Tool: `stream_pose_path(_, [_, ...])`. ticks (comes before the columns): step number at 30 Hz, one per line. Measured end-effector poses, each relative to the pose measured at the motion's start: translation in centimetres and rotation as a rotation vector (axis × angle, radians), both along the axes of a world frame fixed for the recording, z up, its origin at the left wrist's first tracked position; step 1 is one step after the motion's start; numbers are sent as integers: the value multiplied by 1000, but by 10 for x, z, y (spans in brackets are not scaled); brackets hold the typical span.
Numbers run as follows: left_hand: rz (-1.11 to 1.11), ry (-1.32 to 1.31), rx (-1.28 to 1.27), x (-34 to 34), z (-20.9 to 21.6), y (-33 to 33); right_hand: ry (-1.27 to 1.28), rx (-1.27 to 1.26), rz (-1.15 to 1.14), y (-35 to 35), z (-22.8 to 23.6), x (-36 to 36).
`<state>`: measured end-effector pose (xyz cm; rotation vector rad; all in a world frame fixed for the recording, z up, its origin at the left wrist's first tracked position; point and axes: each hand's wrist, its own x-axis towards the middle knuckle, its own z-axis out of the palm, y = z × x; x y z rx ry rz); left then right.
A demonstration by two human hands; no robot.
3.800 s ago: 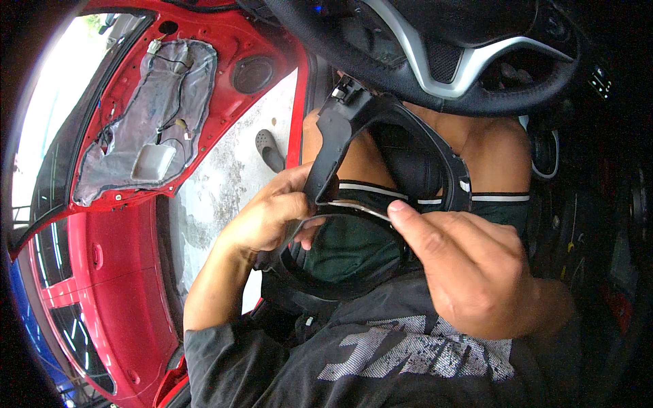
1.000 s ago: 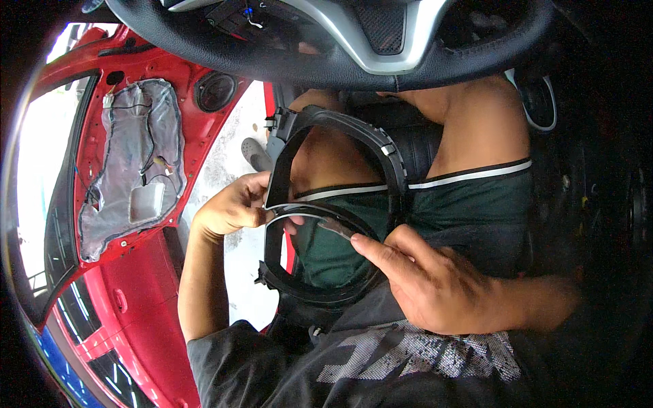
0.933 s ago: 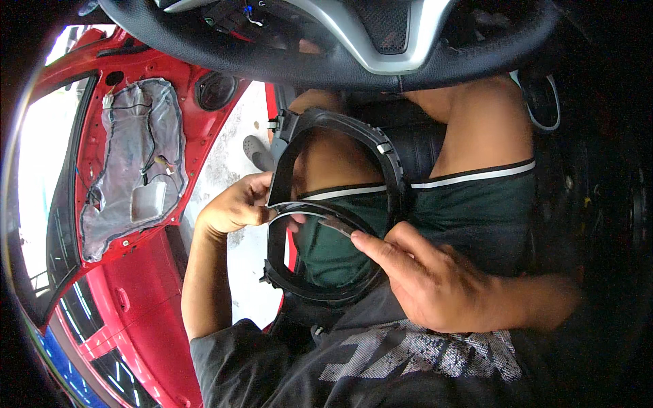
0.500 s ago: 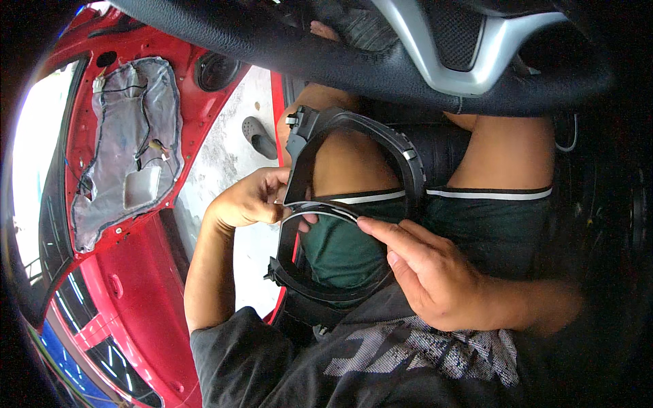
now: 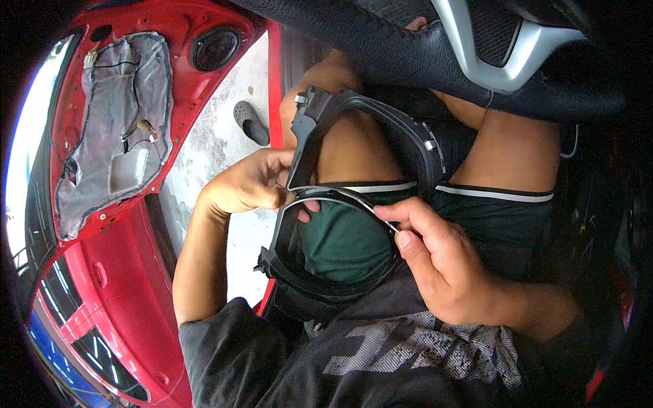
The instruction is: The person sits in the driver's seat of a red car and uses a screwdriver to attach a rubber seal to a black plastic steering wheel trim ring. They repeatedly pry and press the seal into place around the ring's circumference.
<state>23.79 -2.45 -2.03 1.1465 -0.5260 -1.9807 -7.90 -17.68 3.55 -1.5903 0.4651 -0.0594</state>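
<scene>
Inside the car point(image 5: 275, 102), the left hand point(image 5: 246, 182) grips a black frame point(image 5: 307, 132).

You're behind the steering wheel point(image 5: 326, 27) of a car, in what looks like a vehicle workshop. The open red door point(image 5: 185, 102) shows bare metal, a grey liner point(image 5: 112, 102), exposed wiring point(image 5: 145, 127) and, near its upper right corner, a speaker point(image 5: 216, 49); past the floor's point(image 5: 218, 129) lower-left edge stands another red car point(image 5: 126, 279), strip lights mirrored in its windows point(image 5: 109, 360).
</scene>
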Motion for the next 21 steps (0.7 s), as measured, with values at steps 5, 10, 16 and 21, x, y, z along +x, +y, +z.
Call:
stream_pose_path(5, [4, -56, 6, -3, 3, -1, 24, -17, 59, -7, 4, 2])
stream_pose_path(10, [-28, -88, 52, -4, 9, -3, 80, 8, 111, -15, 16, 5])
stream_pose_path(16, [-10, -74, 29, -4, 6, -1, 32, -54, 86, -7, 10, 4])
stream_pose_path(21, [-33, -56, 37, -2, 6, -3, 25, -57, 72, -8, 6, 2])
